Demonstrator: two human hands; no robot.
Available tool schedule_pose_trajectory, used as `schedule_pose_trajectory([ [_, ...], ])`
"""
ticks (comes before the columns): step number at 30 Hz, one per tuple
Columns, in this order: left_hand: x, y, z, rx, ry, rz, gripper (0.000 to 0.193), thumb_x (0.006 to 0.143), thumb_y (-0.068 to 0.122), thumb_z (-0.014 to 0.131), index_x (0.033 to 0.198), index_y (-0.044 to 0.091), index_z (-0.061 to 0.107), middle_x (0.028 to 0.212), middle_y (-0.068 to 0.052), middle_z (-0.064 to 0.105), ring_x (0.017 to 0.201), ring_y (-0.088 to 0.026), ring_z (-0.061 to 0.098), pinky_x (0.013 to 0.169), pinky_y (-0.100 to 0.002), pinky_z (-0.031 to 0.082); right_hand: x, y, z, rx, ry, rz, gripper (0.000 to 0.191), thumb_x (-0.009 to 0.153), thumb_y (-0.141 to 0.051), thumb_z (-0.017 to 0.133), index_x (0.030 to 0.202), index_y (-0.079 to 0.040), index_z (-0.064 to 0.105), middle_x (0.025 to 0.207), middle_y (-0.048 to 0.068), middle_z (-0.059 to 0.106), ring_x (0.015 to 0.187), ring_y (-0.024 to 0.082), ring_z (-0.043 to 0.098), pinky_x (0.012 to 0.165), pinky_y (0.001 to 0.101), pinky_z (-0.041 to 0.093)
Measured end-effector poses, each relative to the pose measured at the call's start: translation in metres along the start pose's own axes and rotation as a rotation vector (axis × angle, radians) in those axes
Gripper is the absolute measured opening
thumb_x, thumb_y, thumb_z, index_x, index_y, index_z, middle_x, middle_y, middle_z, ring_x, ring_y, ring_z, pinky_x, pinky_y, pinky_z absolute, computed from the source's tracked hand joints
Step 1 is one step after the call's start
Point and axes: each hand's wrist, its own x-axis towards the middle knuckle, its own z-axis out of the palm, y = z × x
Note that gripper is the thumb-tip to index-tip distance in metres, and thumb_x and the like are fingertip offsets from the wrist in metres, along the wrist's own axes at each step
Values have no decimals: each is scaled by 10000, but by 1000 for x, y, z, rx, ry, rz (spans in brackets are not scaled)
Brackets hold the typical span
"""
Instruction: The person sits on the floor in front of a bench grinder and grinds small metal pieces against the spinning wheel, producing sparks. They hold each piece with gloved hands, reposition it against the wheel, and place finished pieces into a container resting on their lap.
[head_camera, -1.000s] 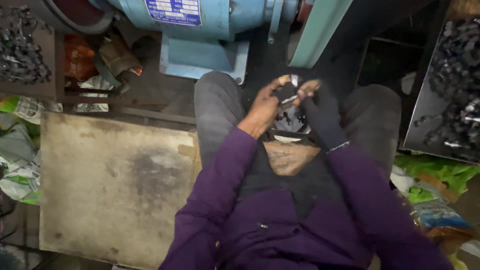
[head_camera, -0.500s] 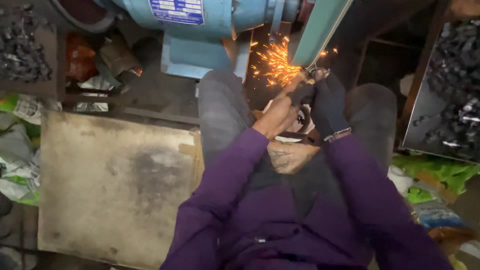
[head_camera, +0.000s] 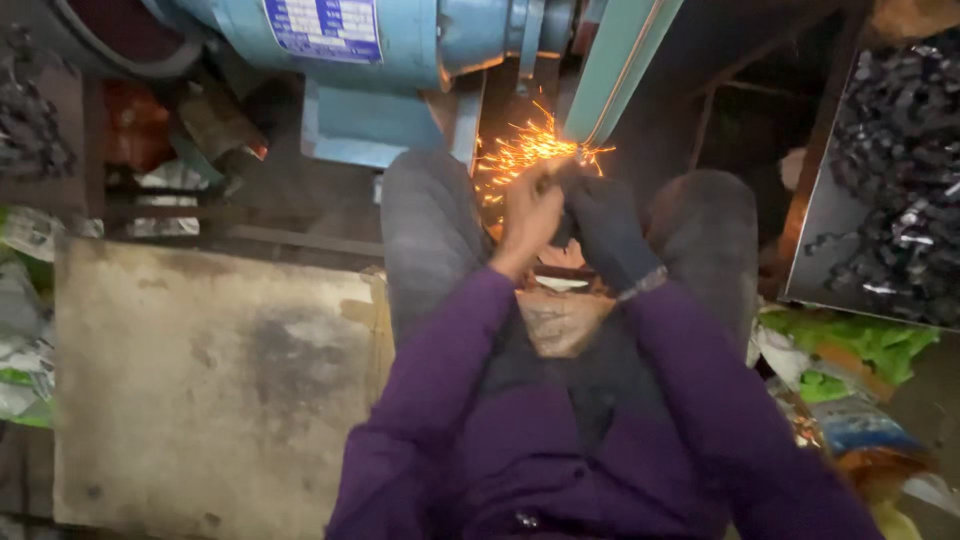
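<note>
The person is sitting with both knees apart, arms in purple sleeves (head_camera: 620, 440) reaching forward toward twelve o'clock. The left hand (head_camera: 530, 208), bare, and the right hand (head_camera: 605, 228), wearing a dark glove, are pressing close together, fingertips meeting around a small workpiece (head_camera: 562, 172) that is too small and blurred to make out. The two hands are pinching it between them and holding it up against the edge of the pale green belt guard (head_camera: 625, 65), which is slanting up toward one o'clock. Orange sparks (head_camera: 525, 150) are spraying out toward nine o'clock from the point of contact, just above the left hand.

The blue grinding machine (head_camera: 400, 60) is sitting at eleven o'clock of the hands, its motor housing stretching across the top of the view, with a blue label plate on its front. At eight o'clock of the hands, a flat, stained board (head_camera: 210, 380) is lying beside the person's left knee (head_camera: 425, 230). At three o'clock, a metal tray (head_camera: 880, 200) is holding a heap of small dark metal parts, well apart from the hands. Another pile of dark parts (head_camera: 30, 130) is lying at the far nine o'clock edge. Green and white crumpled bags (head_camera: 850, 350) are lying at four o'clock, just below the tray. A light cloth (head_camera: 560, 315) is resting in the person's lap, at six o'clock of the hands.
</note>
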Motion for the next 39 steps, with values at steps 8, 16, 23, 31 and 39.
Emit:
schedule_pose_trajectory([
  [8, 8, -4, -19, -696, -288, -409, 262, 1028, 65, 484, 1139, -44, 695, 925, -139, 715, 721, -176, 634, 635, -309, 510, -32, -15, -3, -278, -33, 9, 192, 938, -99, 603, 1098, -27, 680, 846, 70, 720, 682, 167, 679, 617, 320, 556],
  [16, -10, -13, 11, -997, -328, -403, 489, 1016, -20, 356, 1449, 92, 552, 1323, -68, 640, 1007, -189, 657, 823, -329, 540, 0, -20, -17, -543, 226, -593, 168, 1139, -170, 567, 1203, -33, 641, 1075, 119, 691, 1018, 234, 670, 921, 343, 557],
  [23, -35, -2, 0, -508, -615, -282, 544, 972, -96, 335, 1458, 7, 556, 1383, -142, 608, 1271, -228, 595, 1060, -382, 529, -38, -38, -72, -438, 228, -278, 207, 1108, -207, 580, 1172, -28, 663, 1063, 105, 711, 1044, 255, 680, 908, 381, 516],
  [31, -69, 4, 27, -208, -1189, -126, 662, 788, -173, 457, 1423, 6, 514, 1368, -139, 600, 1306, -253, 590, 1107, -363, 482, -81, 8, -249, -1419, 911, -331, 235, 898, -154, 686, 1049, 17, 630, 1036, 219, 668, 970, 418, 659, 850, 489, 522],
  [39, -54, -13, 20, -1, -783, -154, 731, 817, -137, 496, 1526, 33, 437, 1474, -138, 546, 1375, -221, 512, 1121, -293, 405, -54, -4, -255, -1278, 942, -343, 213, 899, -27, 596, 1099, -12, 666, 1148, 207, 665, 1093, 396, 635, 942, 476, 518],
])
